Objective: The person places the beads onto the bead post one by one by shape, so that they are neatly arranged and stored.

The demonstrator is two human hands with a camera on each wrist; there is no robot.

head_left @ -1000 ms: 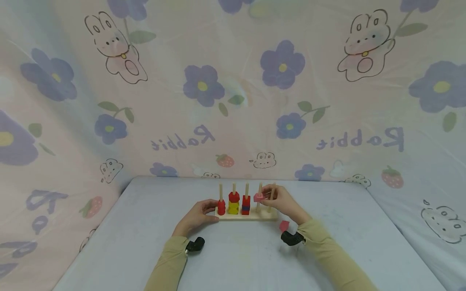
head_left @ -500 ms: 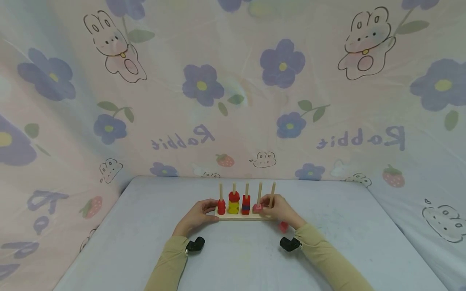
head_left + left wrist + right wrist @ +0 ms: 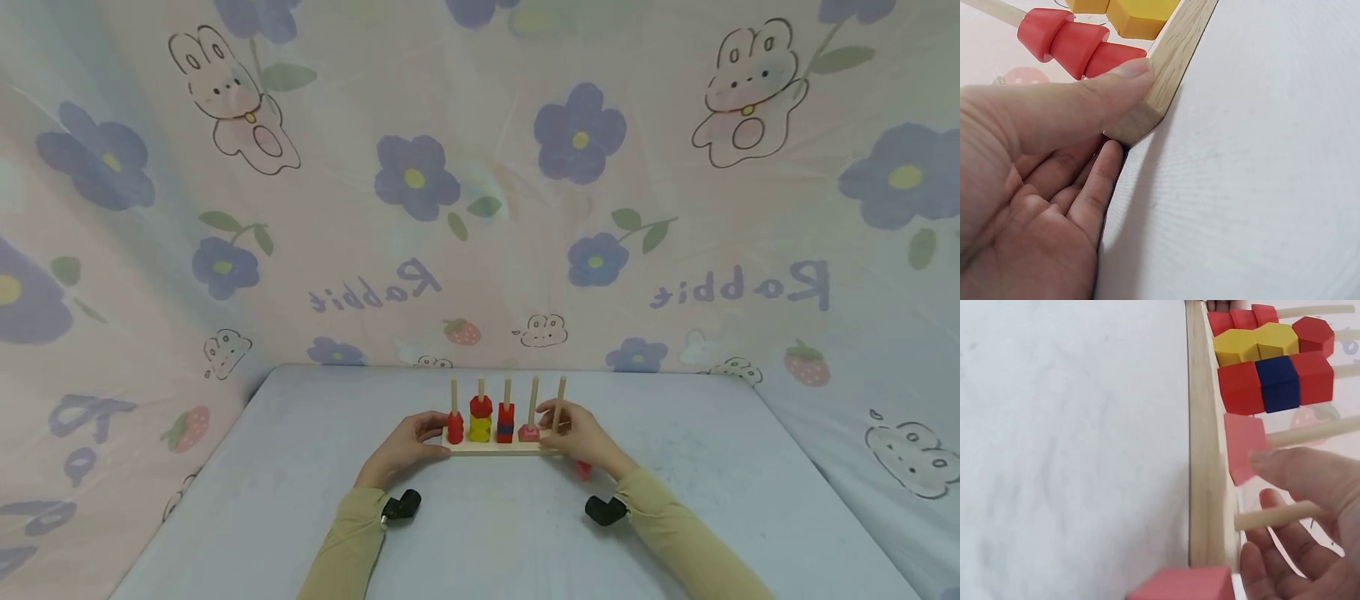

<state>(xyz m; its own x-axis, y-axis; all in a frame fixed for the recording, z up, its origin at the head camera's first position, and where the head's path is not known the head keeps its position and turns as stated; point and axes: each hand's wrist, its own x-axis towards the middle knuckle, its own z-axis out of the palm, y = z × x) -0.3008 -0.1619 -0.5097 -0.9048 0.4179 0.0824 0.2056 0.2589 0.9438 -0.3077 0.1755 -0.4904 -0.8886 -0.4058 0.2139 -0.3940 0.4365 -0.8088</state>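
A wooden peg stacker [image 3: 495,450] with upright pegs stands on the table. My left hand [image 3: 408,446] grips its left end; in the left wrist view the thumb [image 3: 1110,87] lies along the end of the base. A pink block [image 3: 529,433] sits at the bottom of the fourth peg. Beside it is my right hand [image 3: 581,433], its thumb tip at the block's edge in the right wrist view and its other fingers loose behind the bare fifth peg [image 3: 1275,515]. A second pink block [image 3: 583,471] lies on the table, partly hidden behind the right wrist.
The other pegs carry red round pieces [image 3: 455,427], yellow pieces [image 3: 481,428] topped by a red one [image 3: 482,407], and red square blocks with a blue one [image 3: 506,429] between. A printed curtain [image 3: 480,208] hangs behind the white table [image 3: 480,533].
The right hand brought the pink block down the fourth peg to the base, then loosened its fingers and drew slightly right. The left hand has stayed in place.
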